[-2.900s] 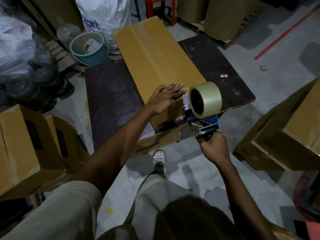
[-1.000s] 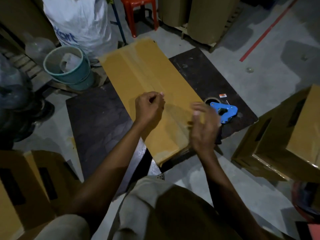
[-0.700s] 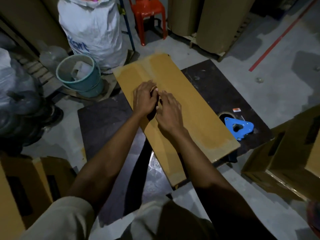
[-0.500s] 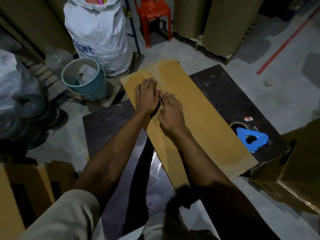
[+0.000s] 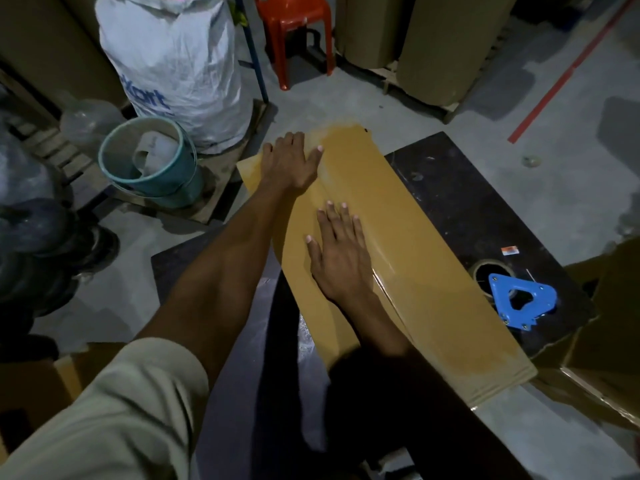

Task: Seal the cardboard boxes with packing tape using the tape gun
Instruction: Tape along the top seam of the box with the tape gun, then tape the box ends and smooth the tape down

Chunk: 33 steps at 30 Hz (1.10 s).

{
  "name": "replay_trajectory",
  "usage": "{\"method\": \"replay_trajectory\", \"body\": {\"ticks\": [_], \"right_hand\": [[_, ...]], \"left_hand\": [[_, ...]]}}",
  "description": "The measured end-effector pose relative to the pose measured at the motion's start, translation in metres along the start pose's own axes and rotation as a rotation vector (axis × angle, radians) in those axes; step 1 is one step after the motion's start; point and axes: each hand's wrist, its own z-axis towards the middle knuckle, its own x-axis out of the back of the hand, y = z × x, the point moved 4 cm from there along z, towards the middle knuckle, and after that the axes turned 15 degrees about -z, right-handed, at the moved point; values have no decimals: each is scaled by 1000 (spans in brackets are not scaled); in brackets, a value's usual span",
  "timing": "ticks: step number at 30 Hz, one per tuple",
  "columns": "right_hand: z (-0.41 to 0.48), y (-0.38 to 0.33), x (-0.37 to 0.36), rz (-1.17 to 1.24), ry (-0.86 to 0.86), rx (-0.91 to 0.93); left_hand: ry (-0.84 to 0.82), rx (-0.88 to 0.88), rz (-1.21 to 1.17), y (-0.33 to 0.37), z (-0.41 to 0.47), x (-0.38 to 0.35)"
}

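One dark table (image 5: pixel 467 188) carries the work. A long, flat cardboard box (image 5: pixel 433 289) lies on it, flaps closed, with its near end overhanging the table edge. A glossy strip of clear tape (image 5: pixel 385 271) runs along the box's centre seam. No print is legible on the box top. Beyond the far left corner of the box stands a white woven sack (image 5: pixel 173 57), tied full, with blue lettering that reads "kart"; any letters before that are lost in a fold. Left of the box's far end sits a teal bucket (image 5: pixel 162 188) holding a pale crumpled item (image 5: pixel 147 154), which cannot be identified. Both hands lie flat on the box top, palms down, fingers straight and spread, apart from each other and gripping nothing. The left hand (image 5: pixel 289 162) presses at the far end of the box, left of the seam. The right hand (image 5: pixel 341 258) presses about mid-length, its fingers over the seam. The blue tape gun (image 5: pixel 519 301) lies on its side on the table, just off the box's right long edge, with neither hand on it and its tape roll (image 5: pixel 485 268) mounted. A small orange-and-white label (image 5: pixel 509 251) lies just beyond the gun, its print too small to read.
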Motion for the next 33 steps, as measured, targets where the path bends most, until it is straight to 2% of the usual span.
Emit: {"method": "replay_trajectory", "body": {"ticks": [3, 6, 10, 12, 14, 17, 21, 24, 29, 33], "right_hand": [[2, 3, -4, 3, 23, -13], [3, 4, -5, 40, 0, -28], [-1, 4, 14, 271, -22, -56], [-23, 12, 39, 423, -7, -148], [-56, 29, 64, 477, 29, -225], [-114, 63, 75, 331, -33, -331], [-168, 106, 78, 170, -115, -491], [-181, 122, 80, 89, -152, -549], [-175, 134, 77, 90, -126, -401], [-157, 160, 75, 123, -102, -222]], "left_hand": [[30, 52, -79, 1, 17, 8], [-25, 139, -43, -7, 24, 16], [-19, 160, 34, -13, 6, 23], [19, 186, 32, -11, -1, 32], [29, 221, 34, -26, 0, 41], [14, 289, 114, -60, -18, 38], [90, 568, -7, -76, -80, 46], [152, 699, -29, -82, -137, 62], [187, 819, -116, -105, -235, 76], [296, 576, -108, -90, -323, 53]]}}
